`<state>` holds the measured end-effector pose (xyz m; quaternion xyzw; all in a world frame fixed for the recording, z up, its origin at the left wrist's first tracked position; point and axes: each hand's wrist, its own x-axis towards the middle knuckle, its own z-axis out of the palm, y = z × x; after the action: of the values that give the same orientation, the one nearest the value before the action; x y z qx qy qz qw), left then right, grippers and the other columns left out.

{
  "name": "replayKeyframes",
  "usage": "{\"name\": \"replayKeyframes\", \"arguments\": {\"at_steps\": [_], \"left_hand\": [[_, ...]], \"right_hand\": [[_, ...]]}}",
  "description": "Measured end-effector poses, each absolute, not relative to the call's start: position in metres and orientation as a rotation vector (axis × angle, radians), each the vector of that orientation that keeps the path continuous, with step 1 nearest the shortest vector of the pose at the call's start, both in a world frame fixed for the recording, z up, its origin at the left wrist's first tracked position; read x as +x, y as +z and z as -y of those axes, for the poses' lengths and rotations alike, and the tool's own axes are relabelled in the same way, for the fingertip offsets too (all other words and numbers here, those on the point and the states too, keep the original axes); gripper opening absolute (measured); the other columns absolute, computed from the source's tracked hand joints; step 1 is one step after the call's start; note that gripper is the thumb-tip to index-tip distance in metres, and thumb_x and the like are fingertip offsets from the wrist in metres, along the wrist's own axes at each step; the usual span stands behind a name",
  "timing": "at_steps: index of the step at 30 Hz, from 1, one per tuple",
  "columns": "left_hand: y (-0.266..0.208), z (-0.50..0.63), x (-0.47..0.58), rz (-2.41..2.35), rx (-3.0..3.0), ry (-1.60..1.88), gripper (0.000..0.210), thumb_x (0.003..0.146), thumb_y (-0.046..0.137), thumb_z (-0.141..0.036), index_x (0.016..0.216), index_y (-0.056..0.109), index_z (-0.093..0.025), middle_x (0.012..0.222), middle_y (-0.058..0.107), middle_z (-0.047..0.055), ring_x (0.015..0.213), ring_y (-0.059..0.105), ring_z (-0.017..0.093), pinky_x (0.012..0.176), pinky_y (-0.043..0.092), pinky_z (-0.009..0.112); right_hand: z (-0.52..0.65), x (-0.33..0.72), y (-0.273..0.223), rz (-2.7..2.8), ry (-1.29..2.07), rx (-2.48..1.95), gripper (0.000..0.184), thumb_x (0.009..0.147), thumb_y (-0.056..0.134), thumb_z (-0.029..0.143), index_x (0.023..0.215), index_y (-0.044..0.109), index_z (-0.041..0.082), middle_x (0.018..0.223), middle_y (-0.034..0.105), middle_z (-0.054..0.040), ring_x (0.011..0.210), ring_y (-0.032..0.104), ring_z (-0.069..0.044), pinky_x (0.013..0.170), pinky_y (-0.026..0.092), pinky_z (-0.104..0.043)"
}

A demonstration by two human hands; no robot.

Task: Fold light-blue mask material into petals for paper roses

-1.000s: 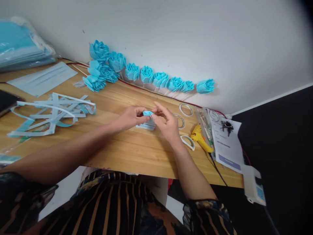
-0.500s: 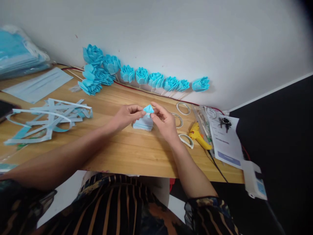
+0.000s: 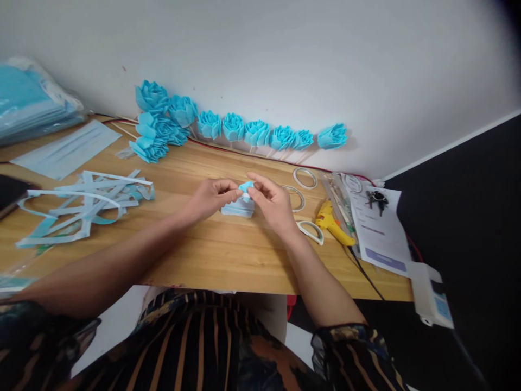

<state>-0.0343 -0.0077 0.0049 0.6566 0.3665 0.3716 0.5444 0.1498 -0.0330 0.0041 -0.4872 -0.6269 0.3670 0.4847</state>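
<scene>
Between my two hands is a small folded piece of blue mask fabric point(image 3: 246, 188), with a paler white part showing at its lower side. My left hand point(image 3: 214, 199) pinches its left edge with thumb and fingertips. On the other side my right hand point(image 3: 272, 202) grips it between thumb and fingers, the index finger raised along the top. Just beneath lies a stack of pale blue fabric pieces point(image 3: 237, 208) on the wooden table point(image 3: 211, 255), partly covered by my hands. Fine details of the fold are too small to make out.
Blue fabric flowers point(image 3: 256, 133) on sticks lean along the wall. Cut strips point(image 3: 87, 203), a flat mask sheet point(image 3: 67, 149) and bagged masks point(image 3: 32, 103) lie left. Rolls of tape point(image 3: 305, 178), a yellow glue gun point(image 3: 331, 224), keys point(image 3: 376, 200) and a paper sheet point(image 3: 380, 231) are right.
The blue piece showed as a pointed triangle; its tip is now folded down, making it smaller. Both hands stay on it, and the view has shifted slightly.
</scene>
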Motion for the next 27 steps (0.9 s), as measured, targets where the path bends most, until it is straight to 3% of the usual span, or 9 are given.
{"name": "replayKeyframes", "arguments": {"at_steps": [9,15,20,27], "left_hand": [[0.005,0.007,-0.034,-0.88,1.493,0.889,0.025,0.075,0.069,-0.04,0.075,0.065,-0.016,0.063,0.057,-0.001,0.054,0.047,0.009,0.048,0.038,0.02],[0.01,0.01,-0.034,-0.902,1.473,0.894,0.027,0.076,0.068,-0.041,0.072,0.064,-0.015,0.062,0.056,-0.001,0.054,0.047,0.009,0.049,0.04,0.021],[0.008,0.008,-0.034,-0.927,1.469,0.96,0.031,0.077,0.069,-0.044,0.066,0.06,-0.016,0.06,0.054,-0.002,0.053,0.046,0.009,0.051,0.04,0.021],[-0.002,0.003,-0.037,-0.879,1.525,0.901,0.036,0.083,0.063,-0.049,0.07,0.062,-0.016,0.064,0.055,-0.001,0.057,0.048,0.009,0.054,0.041,0.021]], "right_hand": [[0.033,0.15,0.006,1.482,0.849,-1.231,0.034,0.083,0.064,0.039,0.113,0.071,0.024,0.077,0.063,0.0012,0.069,0.056,-0.012,0.066,0.048,-0.027],[0.037,0.15,0.011,1.533,0.843,-1.19,0.038,0.092,0.053,0.045,0.121,0.066,0.025,0.089,0.067,-0.0016,0.079,0.06,-0.015,0.071,0.049,-0.029],[0.035,0.148,0.007,1.549,0.935,-1.126,0.047,0.088,0.059,0.04,0.131,0.059,0.024,0.082,0.061,0.0013,0.071,0.055,-0.012,0.065,0.045,-0.026],[0.033,0.147,0.005,1.505,0.879,-1.149,0.045,0.084,0.062,0.035,0.127,0.062,0.023,0.078,0.059,0.0032,0.069,0.054,-0.011,0.066,0.044,-0.025]]}}
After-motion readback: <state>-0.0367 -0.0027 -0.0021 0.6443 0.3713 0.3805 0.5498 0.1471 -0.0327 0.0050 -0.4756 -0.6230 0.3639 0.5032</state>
